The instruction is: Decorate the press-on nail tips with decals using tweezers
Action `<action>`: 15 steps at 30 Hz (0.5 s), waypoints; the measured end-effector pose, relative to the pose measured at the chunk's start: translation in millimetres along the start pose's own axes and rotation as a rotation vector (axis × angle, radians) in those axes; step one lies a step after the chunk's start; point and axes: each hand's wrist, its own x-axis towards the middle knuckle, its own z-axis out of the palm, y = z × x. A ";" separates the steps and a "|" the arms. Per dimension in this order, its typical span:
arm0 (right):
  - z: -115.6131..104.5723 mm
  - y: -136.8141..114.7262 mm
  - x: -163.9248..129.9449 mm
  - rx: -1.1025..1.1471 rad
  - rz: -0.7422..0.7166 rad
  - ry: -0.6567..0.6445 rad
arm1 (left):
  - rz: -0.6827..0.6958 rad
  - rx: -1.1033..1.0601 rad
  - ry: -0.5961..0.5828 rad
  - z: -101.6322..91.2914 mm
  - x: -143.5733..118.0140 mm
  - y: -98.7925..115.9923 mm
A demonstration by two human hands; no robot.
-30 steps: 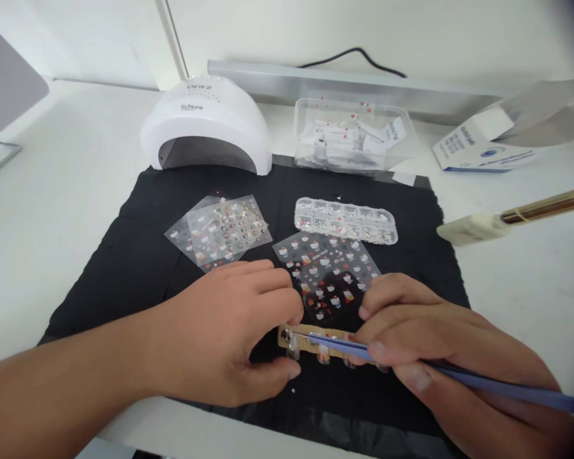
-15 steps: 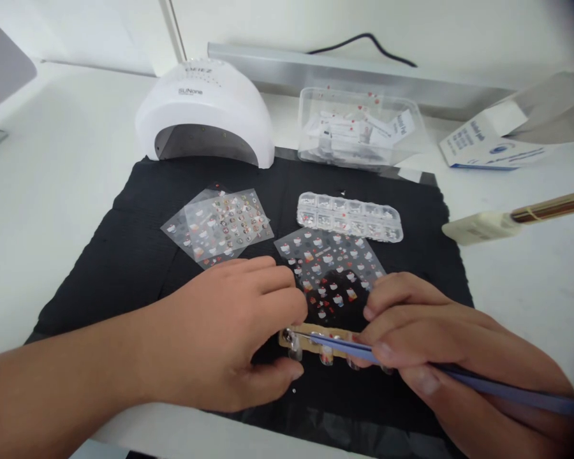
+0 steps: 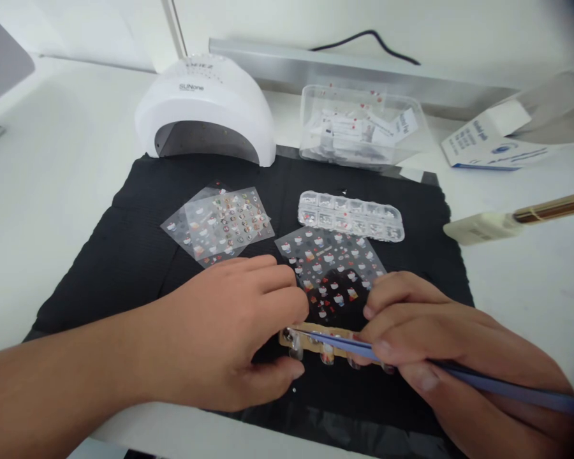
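Observation:
My right hand (image 3: 440, 344) is closed round blue tweezers (image 3: 351, 345). Their tip meets the left end of a tan strip (image 3: 310, 342), which bears several decorated false nails (image 3: 327, 354). Curled at that same end is my left hand (image 3: 239, 331), its thumb below and fingers above the leftmost nail; the fingertips are partly hidden. Fingers of my right hand rest by the strip's right part and cover some of it. Just behind the strip lies a clear sticker sheet (image 3: 332, 255) with cartoon cats. A tiny bead (image 3: 294, 390) sits on the black mat (image 3: 138, 255) in front.
At the back stands a white nail lamp (image 3: 205, 102), beside a clear plastic box (image 3: 310, 121) of small packets. More sticker sheets (image 3: 229, 223) lie left of a compartment case (image 3: 351, 217). On the right are a bottle (image 3: 483, 228) with a gold cap and an opened carton (image 3: 488, 137).
Both hands, the tweezers and the strip keep almost the same place. The whole view has shifted very slightly.

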 end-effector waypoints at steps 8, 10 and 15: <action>-2.9 -2.5 -4.4 0.022 0.021 0.000 | -0.003 -0.008 -0.001 0.2 -1.7 0.6; -3.3 -2.6 -4.3 0.043 0.015 0.003 | 0.001 -0.021 0.010 0.6 -2.2 1.3; -2.1 -0.9 -1.6 0.051 0.014 0.003 | 0.022 -0.029 0.062 1.6 -2.5 3.2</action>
